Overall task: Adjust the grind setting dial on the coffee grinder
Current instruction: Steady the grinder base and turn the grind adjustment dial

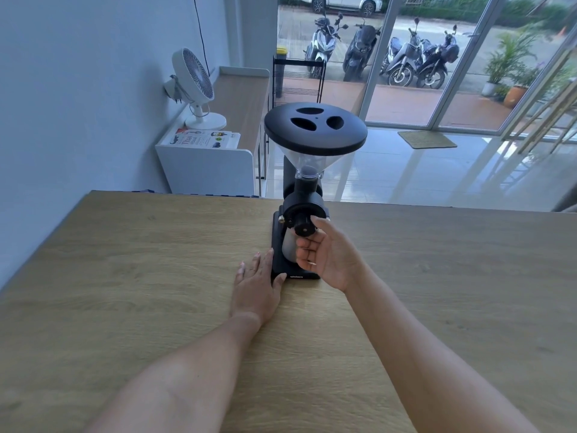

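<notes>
A black coffee grinder [299,195] stands near the far edge of the wooden table [125,276], with a clear funnel hopper under a black lid [315,128]. Its round black grind dial [303,225] faces me on the front. My right hand [327,254] is raised at the dial, palm up, thumb and fingertips touching the knob's right side. My left hand [257,282] lies flat on the table, its thumb side pressed against the left of the grinder's base. A pale cup under the spout is mostly hidden behind my right fingers.
Beyond the table's far edge there is a white cabinet [206,167] with a white fan [195,89] and leaflets on top. A black wire rack [298,79] and glass doors stand further back. The tabletop spreads wide to both sides.
</notes>
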{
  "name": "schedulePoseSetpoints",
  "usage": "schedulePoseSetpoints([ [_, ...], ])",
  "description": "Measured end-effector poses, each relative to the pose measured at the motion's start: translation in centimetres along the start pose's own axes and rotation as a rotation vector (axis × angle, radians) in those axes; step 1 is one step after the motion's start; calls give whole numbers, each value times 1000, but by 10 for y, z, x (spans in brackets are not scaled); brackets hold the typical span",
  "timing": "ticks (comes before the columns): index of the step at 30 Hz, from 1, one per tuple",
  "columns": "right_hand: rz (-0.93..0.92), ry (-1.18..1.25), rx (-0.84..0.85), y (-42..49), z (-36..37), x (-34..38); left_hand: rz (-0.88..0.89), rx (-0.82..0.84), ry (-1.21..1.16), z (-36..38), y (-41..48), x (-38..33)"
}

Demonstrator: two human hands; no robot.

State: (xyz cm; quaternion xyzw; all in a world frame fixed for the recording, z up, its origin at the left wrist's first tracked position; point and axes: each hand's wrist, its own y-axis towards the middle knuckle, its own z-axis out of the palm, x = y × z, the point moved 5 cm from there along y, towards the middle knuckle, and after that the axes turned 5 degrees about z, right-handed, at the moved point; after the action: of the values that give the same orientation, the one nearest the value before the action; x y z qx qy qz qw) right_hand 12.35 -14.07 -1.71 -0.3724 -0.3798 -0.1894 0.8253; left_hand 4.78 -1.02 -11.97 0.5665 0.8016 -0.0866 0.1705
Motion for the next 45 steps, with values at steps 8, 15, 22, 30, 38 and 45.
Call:
schedulePoseSetpoints([
  [8, -16, 60, -8, 2, 2, -1, 7, -2, -1, 2, 1, 1],
  [15, -31, 76, -72, 4, -2, -1, 10, 3, -2, 1, 0, 0],
  [22, -31, 95, -70, 6, -2, -2, 1, 10, -8, -2, 0, -1],
  [30, -38, 132, -113, 6, 1, -1, -3, 4, -6, -5, -1, -2],
  [38, -25, 157, -138, 5, 2, -2, 2, -7, 5, -2, 0, -1],
  [45, 2, 149, -170, 5, 3, 0, 3, 5, 15, 0, 1, 0],
])
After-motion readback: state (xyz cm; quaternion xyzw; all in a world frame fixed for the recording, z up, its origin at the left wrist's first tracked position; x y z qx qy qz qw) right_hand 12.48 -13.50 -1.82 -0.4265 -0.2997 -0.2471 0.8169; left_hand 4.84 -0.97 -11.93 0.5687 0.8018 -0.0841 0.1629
